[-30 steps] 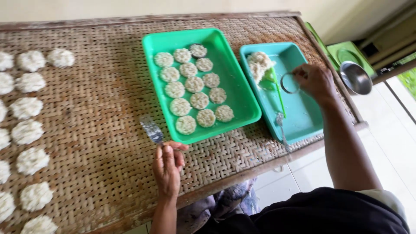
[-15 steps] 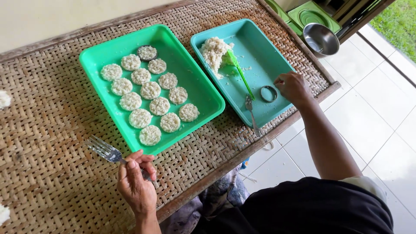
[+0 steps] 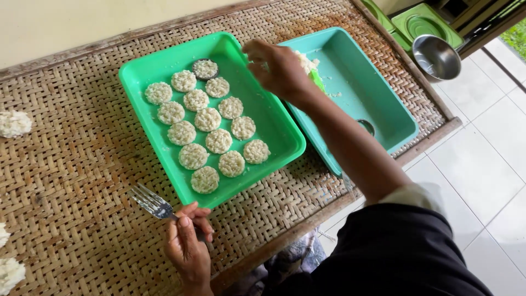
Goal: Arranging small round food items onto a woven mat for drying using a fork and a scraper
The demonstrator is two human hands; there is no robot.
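The left hand (image 3: 188, 246) rests at the near edge of the woven surface (image 3: 71, 181), its fingers curled around the handle of a metal fork (image 3: 150, 201) whose prongs lie flat on the weave, pointing away from the person. The right hand (image 3: 276, 68) hangs over the gap between two trays, fingers bent and pinched together; whether it holds anything cannot be told.

Just beyond the fork sits a green tray (image 3: 263, 118) carrying rows of round, flat rice cakes (image 3: 207, 119). One cake at the tray's far side sits inside a dark ring mould (image 3: 205, 68). Touching this tray on its right is a teal tray (image 3: 378, 104), with a lump of white rice (image 3: 308, 62) and a green utensil partly hidden behind the right hand, and a small metal ring (image 3: 366, 126) beside the forearm.

Near the surface's far right corner stands a steel bowl (image 3: 436, 56). Along the left edge lie several white rice lumps (image 3: 15, 123).
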